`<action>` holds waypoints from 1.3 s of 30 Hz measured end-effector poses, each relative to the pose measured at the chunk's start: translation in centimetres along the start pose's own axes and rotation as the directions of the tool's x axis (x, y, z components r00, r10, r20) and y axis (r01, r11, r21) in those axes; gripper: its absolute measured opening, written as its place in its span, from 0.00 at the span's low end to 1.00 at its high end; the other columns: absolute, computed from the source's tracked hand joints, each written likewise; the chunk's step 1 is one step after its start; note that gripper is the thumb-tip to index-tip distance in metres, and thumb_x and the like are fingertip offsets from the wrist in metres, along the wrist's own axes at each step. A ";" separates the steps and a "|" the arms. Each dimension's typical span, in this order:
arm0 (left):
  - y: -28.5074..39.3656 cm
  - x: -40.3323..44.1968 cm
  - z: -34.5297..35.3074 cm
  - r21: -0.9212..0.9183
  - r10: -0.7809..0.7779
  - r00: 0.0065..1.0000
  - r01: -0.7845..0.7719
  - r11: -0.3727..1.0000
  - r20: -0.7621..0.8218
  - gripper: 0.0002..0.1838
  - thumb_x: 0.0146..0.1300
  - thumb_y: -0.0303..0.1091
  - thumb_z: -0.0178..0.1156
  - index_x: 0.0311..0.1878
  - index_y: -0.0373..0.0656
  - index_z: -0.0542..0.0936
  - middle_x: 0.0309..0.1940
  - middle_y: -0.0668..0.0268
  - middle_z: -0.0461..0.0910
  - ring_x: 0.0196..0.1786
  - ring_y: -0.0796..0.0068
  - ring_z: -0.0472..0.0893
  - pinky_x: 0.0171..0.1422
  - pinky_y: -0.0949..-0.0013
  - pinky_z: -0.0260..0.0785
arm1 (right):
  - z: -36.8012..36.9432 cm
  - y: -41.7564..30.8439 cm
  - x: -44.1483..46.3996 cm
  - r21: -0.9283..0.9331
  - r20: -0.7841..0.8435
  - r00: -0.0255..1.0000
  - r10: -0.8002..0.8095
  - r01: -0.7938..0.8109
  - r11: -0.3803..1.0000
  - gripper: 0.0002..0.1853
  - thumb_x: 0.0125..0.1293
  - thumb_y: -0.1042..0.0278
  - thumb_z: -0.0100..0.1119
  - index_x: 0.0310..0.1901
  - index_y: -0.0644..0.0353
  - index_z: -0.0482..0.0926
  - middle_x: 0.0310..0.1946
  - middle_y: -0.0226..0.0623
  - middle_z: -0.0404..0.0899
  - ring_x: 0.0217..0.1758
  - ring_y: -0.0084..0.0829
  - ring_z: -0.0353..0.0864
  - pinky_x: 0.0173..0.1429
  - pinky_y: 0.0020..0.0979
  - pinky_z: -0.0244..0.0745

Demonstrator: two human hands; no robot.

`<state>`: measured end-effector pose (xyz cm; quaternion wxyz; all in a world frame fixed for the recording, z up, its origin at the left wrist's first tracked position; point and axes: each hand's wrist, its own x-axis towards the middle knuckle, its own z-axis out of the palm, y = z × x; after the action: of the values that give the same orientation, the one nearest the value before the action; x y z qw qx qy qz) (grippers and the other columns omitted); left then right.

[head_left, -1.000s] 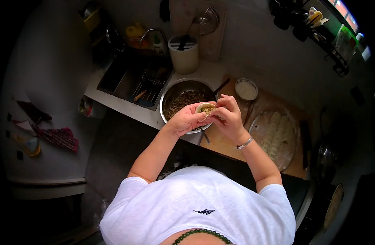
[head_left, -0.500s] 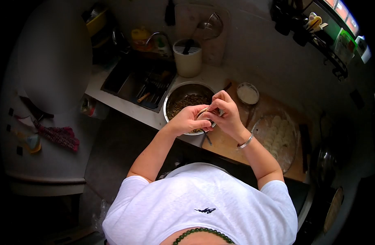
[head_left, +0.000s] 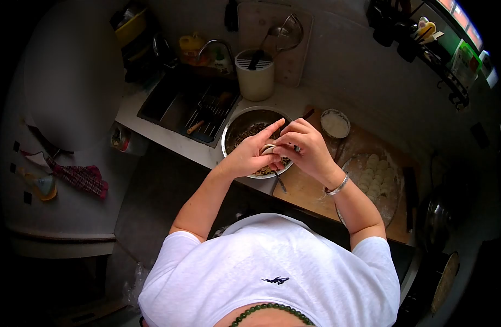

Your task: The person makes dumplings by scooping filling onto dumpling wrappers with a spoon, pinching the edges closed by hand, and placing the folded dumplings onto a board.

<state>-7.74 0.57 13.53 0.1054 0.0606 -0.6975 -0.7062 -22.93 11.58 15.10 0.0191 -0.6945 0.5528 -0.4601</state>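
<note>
A pale dumpling (head_left: 268, 149) is held between my two hands above a metal bowl of minced filling (head_left: 226, 133). My left hand (head_left: 250, 157) cradles it, the thumb along the near side and the index finger stretched out ahead. Pinched fingertips of my right hand (head_left: 306, 144) are on the dumpling's right edge, hiding part of it. Under the hands a thin dark utensil (head_left: 281, 183) pokes out past the bowl's near rim; its kind is hidden. Rows of finished dumplings (head_left: 375, 174) lie on a floured round tray (head_left: 391, 212) to the right.
A wooden board (head_left: 302, 188) lies under the tray and a small bowl of white powder (head_left: 335, 123). Left of the metal bowl is a dark sink (head_left: 163, 111) with a rack. Behind stands a white utensil holder (head_left: 256, 82). A dark pan (head_left: 438, 212) sits far right.
My left index finger has straightened away from the dumpling. The right fingers have shifted slightly along its edge. The whole view has moved a little.
</note>
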 end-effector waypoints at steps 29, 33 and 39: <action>-3.5 1.9 2.7 -0.371 0.109 0.887 -0.296 0.880 -0.449 0.16 0.54 0.20 0.64 0.48 0.37 0.78 0.39 0.64 0.82 0.33 0.80 0.80 0.36 0.79 0.75 | 2.6 0.7 -3.4 0.370 -0.519 0.795 0.314 -0.123 0.921 0.04 0.53 0.80 0.64 0.32 0.66 0.82 0.31 0.36 0.80 0.35 0.25 0.77 0.40 0.24 0.72; -3.7 1.9 2.8 -0.346 0.131 0.898 -0.292 0.892 -0.421 0.17 0.54 0.20 0.63 0.49 0.37 0.78 0.39 0.64 0.81 0.34 0.80 0.80 0.38 0.78 0.76 | 1.7 -0.8 -3.2 0.412 -0.511 0.765 0.393 -0.183 0.892 0.04 0.52 0.80 0.64 0.32 0.65 0.81 0.31 0.36 0.79 0.35 0.27 0.77 0.43 0.26 0.73; -3.4 1.7 3.2 -0.359 0.112 0.925 -0.250 0.899 -0.363 0.17 0.54 0.19 0.63 0.49 0.37 0.78 0.39 0.64 0.81 0.36 0.80 0.81 0.41 0.78 0.77 | 2.1 -0.4 -3.9 0.314 -0.532 0.792 0.300 -0.144 0.939 0.07 0.51 0.78 0.65 0.35 0.63 0.83 0.32 0.36 0.79 0.39 0.30 0.76 0.48 0.29 0.72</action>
<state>-10.31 3.33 10.33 0.2981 0.0906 -0.5136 -0.7995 -21.10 13.81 11.74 -0.0037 -0.4452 0.5467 -0.7091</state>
